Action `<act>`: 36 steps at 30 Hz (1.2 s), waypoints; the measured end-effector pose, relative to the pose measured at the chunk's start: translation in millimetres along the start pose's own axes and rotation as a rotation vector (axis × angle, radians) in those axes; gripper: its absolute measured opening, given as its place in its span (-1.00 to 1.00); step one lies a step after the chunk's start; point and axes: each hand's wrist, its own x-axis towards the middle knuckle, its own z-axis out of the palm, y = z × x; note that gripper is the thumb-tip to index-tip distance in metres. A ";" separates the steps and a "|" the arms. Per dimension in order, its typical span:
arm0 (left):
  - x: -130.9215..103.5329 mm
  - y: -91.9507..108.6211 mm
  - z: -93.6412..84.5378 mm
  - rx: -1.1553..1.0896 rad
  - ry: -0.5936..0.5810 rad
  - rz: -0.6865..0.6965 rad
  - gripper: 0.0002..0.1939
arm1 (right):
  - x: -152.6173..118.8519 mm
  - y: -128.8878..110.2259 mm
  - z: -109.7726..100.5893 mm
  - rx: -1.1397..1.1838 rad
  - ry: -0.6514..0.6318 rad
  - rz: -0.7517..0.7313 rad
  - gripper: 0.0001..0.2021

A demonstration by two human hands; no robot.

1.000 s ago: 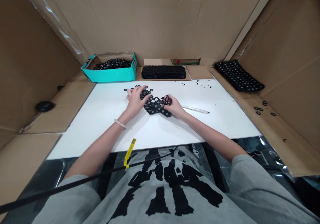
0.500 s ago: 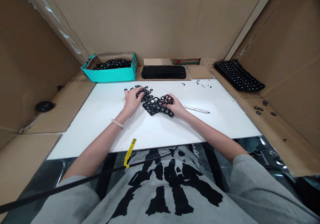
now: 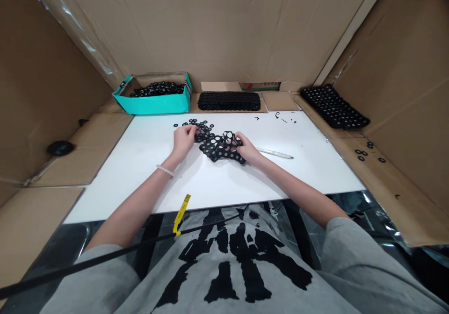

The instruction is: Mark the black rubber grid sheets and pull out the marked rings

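Note:
A black mesh piece full of round holes [image 3: 218, 151] lies crumpled on the white board [image 3: 140, 164]. My right hand [image 3: 247, 149] grips its right side, with fingers partly behind the mesh. Left of it, a pile of small black rings [image 3: 203, 132] spreads over the board. At the pile's left edge is my left hand [image 3: 184, 140], its thumb and fingers pinched together; whatever is between the fingertips is too small to make out.
A turquoise box [image 3: 152, 104] of black rings stands at the back left, beside stacked black mesh [image 3: 229, 101]. A white pen [image 3: 275, 153] lies right of my right hand. Another mesh sheet [image 3: 333, 106], loose rings [image 3: 361, 152] and a black round object [image 3: 61, 148] lie at the sides.
My left hand has gone from spread fingers over the ring pile to a pinch, drawn slightly left. The mesh at my right hand has shifted a little and opened out.

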 end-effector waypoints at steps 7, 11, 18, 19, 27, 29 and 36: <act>-12.1 20.6 -8.8 -0.001 -0.316 0.158 -0.56 | -8.7 -22.1 4.8 0.173 -0.032 0.126 -0.51; -26.1 33.3 0.1 -0.266 -0.543 -0.032 -0.56 | -11.8 -27.8 7.2 0.245 -0.017 0.153 -0.51; -39.9 37.3 12.8 -0.561 -0.597 -0.266 -0.57 | -14.6 -22.2 14.7 0.126 -0.053 0.118 -0.48; -41.1 37.7 13.4 -0.577 -0.615 -0.279 -0.59 | -14.6 -20.1 15.5 0.086 -0.037 0.091 -0.47; -41.4 39.0 11.7 -0.568 -0.534 -0.226 -0.64 | -8.4 -9.1 10.9 -0.108 0.081 0.020 -0.54; -42.0 42.4 10.4 -0.522 -0.515 -0.171 -0.62 | -8.2 -10.4 11.8 -0.050 0.073 0.010 -0.56; -48.8 49.3 9.2 -0.397 -0.492 -0.053 -0.62 | -13.5 -19.1 17.2 0.074 -0.014 -0.005 -0.56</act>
